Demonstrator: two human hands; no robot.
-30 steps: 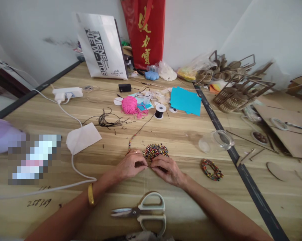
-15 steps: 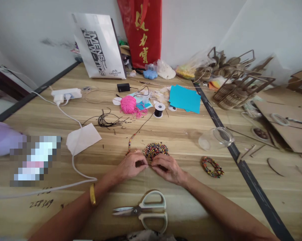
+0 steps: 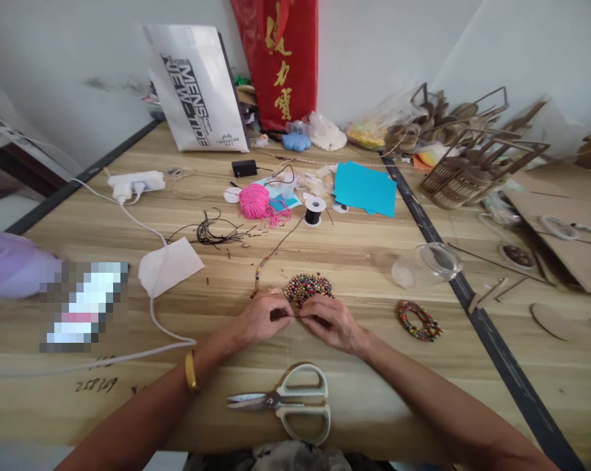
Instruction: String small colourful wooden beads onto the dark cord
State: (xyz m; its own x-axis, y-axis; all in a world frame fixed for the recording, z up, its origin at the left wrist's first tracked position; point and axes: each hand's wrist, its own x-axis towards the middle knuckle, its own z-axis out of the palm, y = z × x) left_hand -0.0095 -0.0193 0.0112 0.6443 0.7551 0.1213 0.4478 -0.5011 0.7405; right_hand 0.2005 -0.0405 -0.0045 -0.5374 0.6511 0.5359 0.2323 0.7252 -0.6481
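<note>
My left hand [image 3: 261, 316] is closed, thumb and forefinger pinching the end of a thin black cord [image 3: 289, 233]. That cord runs back through a strung row of coloured beads [image 3: 259, 269] to a white spool of black cord [image 3: 314, 212]. Fingertip to fingertip with it, my right hand [image 3: 335, 323] pinches too; a short dark bit shows between the tips, but what the right fingers hold is too small to make out. Just beyond both hands lies a heap of loose multicoloured beads [image 3: 307, 288], partly covered by the right fingers. White-handled scissors [image 3: 282, 399] lie nearer me.
Right of my hands lie a coil of strung beads [image 3: 418, 320] and a clear jar [image 3: 425, 265] on its side. Cut black cords [image 3: 216, 230], pink yarn [image 3: 254, 201] and blue sheets [image 3: 365, 189] lie farther back. A white cable [image 3: 153, 320] crosses the left side near a phone [image 3: 85, 304].
The view has shifted slightly, so everything sits a little farther right and higher. Both hands keep their pinch at the same spot in front of the bead heap.
</note>
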